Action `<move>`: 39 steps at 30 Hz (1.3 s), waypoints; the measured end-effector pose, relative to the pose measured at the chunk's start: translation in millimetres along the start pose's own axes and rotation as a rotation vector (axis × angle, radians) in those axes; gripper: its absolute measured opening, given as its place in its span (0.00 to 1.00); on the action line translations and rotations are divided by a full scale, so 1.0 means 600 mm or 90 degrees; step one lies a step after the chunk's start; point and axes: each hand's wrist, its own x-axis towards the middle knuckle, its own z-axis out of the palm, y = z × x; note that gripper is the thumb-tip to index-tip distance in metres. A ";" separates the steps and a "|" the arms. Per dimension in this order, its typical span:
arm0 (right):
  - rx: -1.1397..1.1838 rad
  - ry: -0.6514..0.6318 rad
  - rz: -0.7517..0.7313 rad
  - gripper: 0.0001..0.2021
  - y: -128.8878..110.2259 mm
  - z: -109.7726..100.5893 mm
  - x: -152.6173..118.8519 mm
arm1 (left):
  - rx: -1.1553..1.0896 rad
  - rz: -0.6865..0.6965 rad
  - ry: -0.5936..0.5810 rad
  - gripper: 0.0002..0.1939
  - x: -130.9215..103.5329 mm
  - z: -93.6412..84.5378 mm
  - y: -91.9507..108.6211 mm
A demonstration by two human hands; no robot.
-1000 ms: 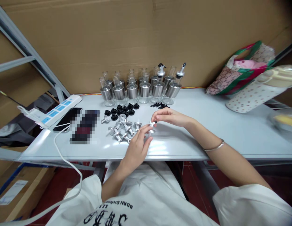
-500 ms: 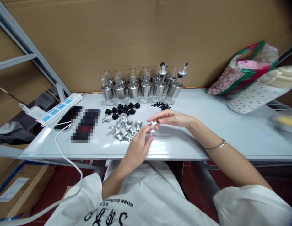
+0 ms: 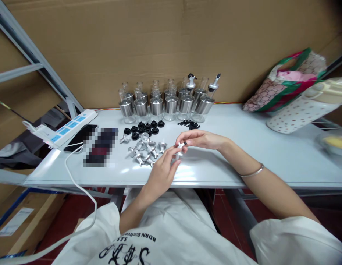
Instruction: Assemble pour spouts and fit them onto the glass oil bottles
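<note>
My left hand [image 3: 162,175] pinches a silver pourer spout [image 3: 180,146] between thumb and fingers, just above the table near its front edge. My right hand [image 3: 205,140] is closed on a small black flap [image 3: 184,143] and presses it against the top of that spout. Fingers partly cover where the two parts meet. To the left lies a heap of loose silver pourer spouts [image 3: 145,149], with black stoppers [image 3: 145,129] behind it. More small black flaps [image 3: 191,124] are scattered beyond my right hand.
Glass bottles with steel sleeves [image 3: 156,106] stand in rows at the back; two carry pourers. A power strip [image 3: 73,127], a phone [image 3: 81,138] and a white cable [image 3: 77,180] lie left. At right are a patterned bag [image 3: 284,82] and a dotted flask [image 3: 295,110].
The fingers of my right hand have curled in slightly around the top of the pourer spout. My left hand holds the spout in the same place.
</note>
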 end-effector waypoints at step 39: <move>-0.045 0.025 -0.003 0.12 -0.006 0.006 0.002 | 0.004 -0.011 -0.020 0.15 0.000 -0.004 0.004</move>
